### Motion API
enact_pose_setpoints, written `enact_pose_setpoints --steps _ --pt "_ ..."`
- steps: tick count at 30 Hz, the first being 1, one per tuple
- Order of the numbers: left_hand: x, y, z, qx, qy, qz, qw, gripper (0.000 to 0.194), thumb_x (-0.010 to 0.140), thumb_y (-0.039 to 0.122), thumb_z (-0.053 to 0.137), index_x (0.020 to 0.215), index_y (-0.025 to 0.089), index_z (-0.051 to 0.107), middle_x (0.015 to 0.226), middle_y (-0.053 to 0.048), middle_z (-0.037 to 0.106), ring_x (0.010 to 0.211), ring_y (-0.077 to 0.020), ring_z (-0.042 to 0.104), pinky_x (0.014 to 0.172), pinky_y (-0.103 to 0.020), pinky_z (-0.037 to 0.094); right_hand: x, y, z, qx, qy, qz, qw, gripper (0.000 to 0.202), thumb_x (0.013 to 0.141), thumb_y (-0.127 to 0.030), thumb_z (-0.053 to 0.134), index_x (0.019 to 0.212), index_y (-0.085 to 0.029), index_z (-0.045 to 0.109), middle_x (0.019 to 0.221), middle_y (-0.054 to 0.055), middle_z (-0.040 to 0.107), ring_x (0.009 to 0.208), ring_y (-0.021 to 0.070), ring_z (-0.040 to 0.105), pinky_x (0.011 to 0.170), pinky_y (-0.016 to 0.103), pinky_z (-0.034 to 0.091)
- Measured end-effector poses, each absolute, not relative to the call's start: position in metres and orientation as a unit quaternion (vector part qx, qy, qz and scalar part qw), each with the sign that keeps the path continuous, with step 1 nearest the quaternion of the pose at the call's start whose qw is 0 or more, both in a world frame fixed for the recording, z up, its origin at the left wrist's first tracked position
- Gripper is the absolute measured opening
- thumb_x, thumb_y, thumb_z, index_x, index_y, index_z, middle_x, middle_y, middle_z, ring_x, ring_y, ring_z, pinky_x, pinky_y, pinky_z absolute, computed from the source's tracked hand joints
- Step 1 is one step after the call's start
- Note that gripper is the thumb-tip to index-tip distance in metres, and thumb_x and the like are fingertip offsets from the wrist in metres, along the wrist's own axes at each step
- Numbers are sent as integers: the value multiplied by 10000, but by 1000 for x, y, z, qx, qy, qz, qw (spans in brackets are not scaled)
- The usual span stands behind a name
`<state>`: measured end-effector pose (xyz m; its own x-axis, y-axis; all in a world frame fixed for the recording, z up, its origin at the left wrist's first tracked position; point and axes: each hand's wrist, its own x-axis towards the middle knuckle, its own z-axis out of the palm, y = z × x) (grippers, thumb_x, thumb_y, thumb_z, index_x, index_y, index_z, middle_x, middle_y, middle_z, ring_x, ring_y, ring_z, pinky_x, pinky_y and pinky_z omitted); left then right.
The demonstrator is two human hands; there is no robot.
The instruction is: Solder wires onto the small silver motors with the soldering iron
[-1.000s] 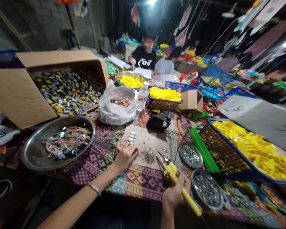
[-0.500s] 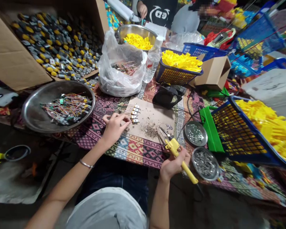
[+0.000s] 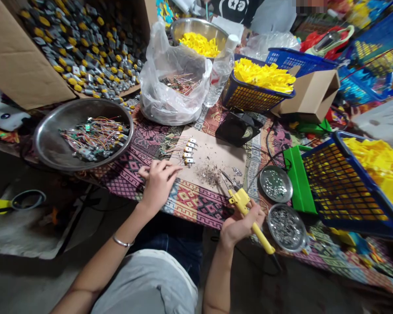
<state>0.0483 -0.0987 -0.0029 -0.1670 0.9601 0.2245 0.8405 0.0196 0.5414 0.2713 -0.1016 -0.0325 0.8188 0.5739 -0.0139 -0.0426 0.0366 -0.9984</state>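
My right hand (image 3: 244, 224) is wrapped round a yellow soldering iron (image 3: 240, 201), whose metal tip points up and left over the cardboard sheet (image 3: 203, 144). A row of several small motors (image 3: 189, 155) with thin wires lies on the sheet's left part. Just below the nearest motor is my left hand (image 3: 160, 183), thumb and forefinger closed together; whatever they pinch is too small to make out. Dark crumbs (image 3: 209, 173) are scattered mid-sheet, and small shiny bits (image 3: 237, 171) lie near the iron's tip.
Left stands a steel bowl (image 3: 41, 148) of wired parts, behind it a carton (image 3: 16, 65) of motors. A plastic bag (image 3: 163, 104), bottle (image 3: 218, 74) and black fan (image 3: 237, 128) stand ahead. Right are two small metal dishes (image 3: 291, 192), a green tray (image 3: 299, 181) and blue baskets (image 3: 343, 187).
My left hand has drawn slightly down from the nearest motor, leaving a small gap. My right hand still holds the soldering iron in nearly the same place. The camera view has shifted a little.
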Motion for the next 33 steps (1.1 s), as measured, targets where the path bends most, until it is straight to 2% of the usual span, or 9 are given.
enact_pose_setpoints --steps 5,11,14,18,20,22,26,29,33 --pt "67 -103 -2 686 692 205 96 165 1048 199 677 1057 275 823 1107 -76 729 1124 -311 553 950 -513 287 270 -101 -30 -666 -232 210 678 385 892 -619 570 956 -250 482 941 19 518 821 149 562 632 292 519" --pt "61 -86 -6 669 716 180 82 204 1085 249 603 1168 226 788 1143 -117 701 1133 -336 528 963 -540 305 270 -102 -30 -648 -227 212 695 357 894 -582 603 919 -253 468 944 18 526 845 146 569 663 286 543" --pt "60 -80 -3 677 710 172 88 184 1079 253 615 1062 218 795 1130 -112 705 1155 -347 520 972 -554 302 270 -103 -30 -648 -225 218 694 350 903 -581 589 943 -248 489 939 18 524 832 144 568 654 284 539" --pt "63 -72 2 701 696 126 88 251 1089 176 555 953 190 765 1147 -112 712 1174 -349 526 981 -567 308 270 -103 -30 -655 -223 219 688 364 913 -599 561 974 -244 509 923 18 518 804 146 563 625 287 521" --pt "64 -69 3 716 688 95 67 238 1076 129 534 969 155 745 1174 -145 700 1183 -358 531 985 -561 319 270 -102 -30 -656 -225 221 686 364 916 -600 559 974 -245 504 924 16 524 794 143 562 623 288 518" --pt "62 -67 2 739 666 87 48 171 1067 149 568 1011 133 729 1188 -166 696 1187 -363 540 983 -545 324 270 -102 -30 -651 -224 226 690 363 912 -599 580 952 -248 494 918 6 531 781 136 558 630 289 516" --pt "53 -73 -6 790 591 161 39 102 1091 209 611 1049 188 702 1191 -73 750 1207 -314 583 982 -508 271 271 -107 -33 -627 -238 214 710 423 883 -602 671 801 -245 458 816 -35 518 750 109 528 700 282 509" --pt "52 -81 -16 802 559 207 43 100 1106 217 611 1067 221 703 1146 -7 788 1131 -270 633 972 -493 248 271 -114 -39 -610 -267 182 723 516 851 -601 738 701 -240 401 729 -61 480 719 93 501 747 282 497" --pt "64 -86 -25 779 581 226 60 94 1076 192 661 1120 227 735 1074 -12 800 1074 -270 643 983 -500 264 272 -120 -44 -614 -267 192 717 478 838 -631 750 768 -235 493 792 -50 548 801 116 574 774 292 505"
